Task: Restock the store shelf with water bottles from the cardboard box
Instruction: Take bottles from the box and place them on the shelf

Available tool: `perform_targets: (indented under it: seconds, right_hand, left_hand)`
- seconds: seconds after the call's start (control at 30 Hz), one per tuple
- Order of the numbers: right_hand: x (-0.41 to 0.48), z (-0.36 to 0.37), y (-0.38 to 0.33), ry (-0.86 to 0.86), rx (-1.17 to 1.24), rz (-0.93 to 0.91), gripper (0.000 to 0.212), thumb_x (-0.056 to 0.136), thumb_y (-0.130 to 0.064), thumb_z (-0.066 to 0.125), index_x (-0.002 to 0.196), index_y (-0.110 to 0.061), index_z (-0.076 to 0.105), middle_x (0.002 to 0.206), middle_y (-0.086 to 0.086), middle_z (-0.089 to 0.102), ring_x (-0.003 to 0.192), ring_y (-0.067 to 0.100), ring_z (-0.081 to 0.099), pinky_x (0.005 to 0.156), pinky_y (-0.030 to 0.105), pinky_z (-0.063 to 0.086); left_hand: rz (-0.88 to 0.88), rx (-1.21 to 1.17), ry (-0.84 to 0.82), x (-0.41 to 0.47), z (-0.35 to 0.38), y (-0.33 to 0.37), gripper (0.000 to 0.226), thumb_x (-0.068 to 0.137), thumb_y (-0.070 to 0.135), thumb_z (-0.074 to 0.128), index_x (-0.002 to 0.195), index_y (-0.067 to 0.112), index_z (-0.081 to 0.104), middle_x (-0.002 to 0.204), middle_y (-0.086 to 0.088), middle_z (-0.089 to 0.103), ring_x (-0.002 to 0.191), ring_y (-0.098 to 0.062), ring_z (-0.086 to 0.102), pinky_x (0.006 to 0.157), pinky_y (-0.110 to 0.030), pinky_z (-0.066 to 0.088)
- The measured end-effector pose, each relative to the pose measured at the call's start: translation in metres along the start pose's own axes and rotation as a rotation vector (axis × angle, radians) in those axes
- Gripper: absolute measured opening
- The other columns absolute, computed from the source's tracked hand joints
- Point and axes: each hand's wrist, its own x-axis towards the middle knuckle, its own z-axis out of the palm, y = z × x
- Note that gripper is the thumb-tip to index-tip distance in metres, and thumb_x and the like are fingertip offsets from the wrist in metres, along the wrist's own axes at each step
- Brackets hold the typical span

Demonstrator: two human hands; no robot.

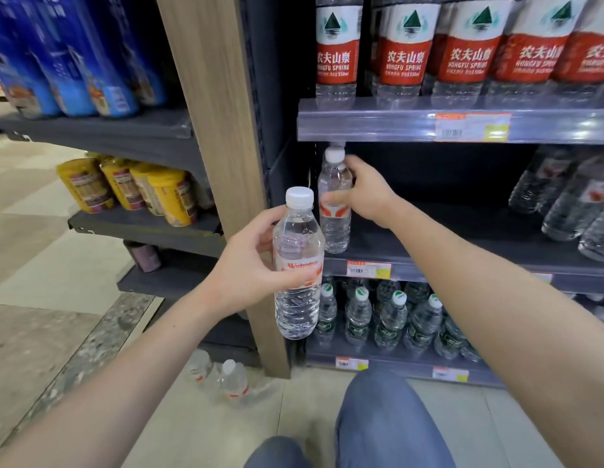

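standing one water bottle (334, 228) just right of the wooden post (226, 130), the right hand (364, 194) grips its shoulder to steady it; left hand (250, 265) clasps the next bottle (297, 265) in front of the post, ready to follow.

I'm in a shop: dark shelves (361, 119) carry rows of identical bottles (398, 45), barcoded price tags (471, 127) line their edges, and yellow jars (169, 197) fill the next bay above a tiled floor (40, 248).
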Motion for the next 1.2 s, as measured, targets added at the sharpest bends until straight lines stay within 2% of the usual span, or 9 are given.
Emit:
perform_targets:
  seconds: [0.13,0.3,0.4,0.53,0.67,0.8,0.87,1.07,1.2]
  right_hand:
    - [0.006,-0.002,0.009,-0.007,0.012,0.050,0.072,0.078,-0.006,0.087,0.141,-0.016,0.051,0.117,-0.001,0.070,0.106,0.015,0.068,0.094,0.031,0.055]
    - [0.012,0.001,0.019,-0.001,0.063,0.082,0.074,0.081,-0.004,0.084,0.144,-0.017,0.048,0.114,-0.004,0.068,0.106,0.016,0.067,0.100,0.036,0.055]
    - [0.015,-0.001,0.020,-0.008,0.010,0.092,0.081,0.078,-0.013,0.087,0.146,-0.021,0.045,0.120,-0.002,0.068,0.111,0.018,0.067,0.101,0.037,0.054]
    - [0.016,-0.001,0.017,-0.019,-0.045,0.094,0.095,0.076,-0.010,0.089,0.154,-0.019,0.035,0.115,-0.006,0.065,0.110,0.016,0.065,0.096,0.030,0.053]
    - [0.018,0.001,0.019,0.024,-0.061,0.090,0.091,0.076,-0.010,0.090,0.152,-0.018,0.041,0.117,-0.008,0.060,0.109,0.013,0.061,0.088,0.022,0.048]
    - [0.020,0.002,0.021,0.038,-0.072,0.089,0.091,0.076,-0.014,0.090,0.153,-0.020,0.040,0.121,-0.006,0.062,0.109,0.014,0.062,0.087,0.022,0.049]
    - [0.020,0.002,0.020,0.036,-0.066,0.086,0.091,0.077,-0.013,0.089,0.153,-0.020,0.039,0.120,-0.007,0.061,0.109,0.013,0.062,0.083,0.018,0.048]
    - [0.018,0.000,0.022,0.037,-0.021,0.109,0.093,0.079,-0.011,0.087,0.156,-0.020,0.036,0.126,-0.005,0.061,0.114,0.014,0.061,0.091,0.024,0.049]
    - [0.016,-0.003,0.019,0.035,-0.024,0.101,0.090,0.080,-0.010,0.086,0.155,-0.019,0.037,0.121,-0.008,0.058,0.112,0.013,0.060,0.093,0.025,0.049]
  left_hand:
    - [-0.028,0.014,-0.013,-0.001,-0.001,-0.005,0.082,0.075,0.019,0.096,0.144,0.035,0.055,0.127,0.016,0.073,0.117,-0.008,0.070,0.103,-0.040,0.057]
    - [-0.025,-0.011,-0.018,0.003,-0.005,-0.002,0.081,0.075,0.018,0.095,0.144,0.035,0.054,0.125,0.015,0.074,0.116,-0.008,0.071,0.101,-0.035,0.057]
    - [-0.021,-0.022,-0.004,0.006,-0.005,-0.005,0.082,0.075,0.017,0.095,0.144,0.034,0.055,0.124,0.014,0.074,0.115,-0.009,0.072,0.102,-0.037,0.057]
    - [-0.022,-0.022,-0.008,0.007,-0.002,-0.009,0.084,0.075,0.020,0.096,0.146,0.034,0.054,0.127,0.015,0.073,0.117,-0.008,0.070,0.104,-0.039,0.056]
    - [-0.034,-0.037,-0.012,0.004,0.003,-0.013,0.083,0.075,0.020,0.096,0.144,0.036,0.054,0.126,0.016,0.073,0.117,-0.008,0.071,0.101,-0.036,0.057]
    - [-0.039,-0.036,-0.021,0.003,0.008,-0.012,0.083,0.075,0.016,0.095,0.146,0.031,0.055,0.125,0.020,0.073,0.114,-0.001,0.070,0.089,-0.017,0.054]
    - [-0.044,-0.045,-0.027,0.004,0.011,-0.010,0.083,0.076,0.013,0.095,0.146,0.031,0.055,0.123,0.022,0.073,0.112,0.001,0.070,0.085,-0.012,0.053]
    - [-0.040,-0.068,-0.012,0.009,0.014,-0.004,0.084,0.075,0.008,0.094,0.146,0.030,0.055,0.118,0.020,0.075,0.108,-0.001,0.072,0.082,-0.014,0.055]
    - [-0.041,-0.079,-0.014,0.011,0.016,-0.003,0.085,0.075,0.009,0.094,0.146,0.032,0.054,0.117,0.019,0.076,0.108,-0.003,0.073,0.082,-0.017,0.056]
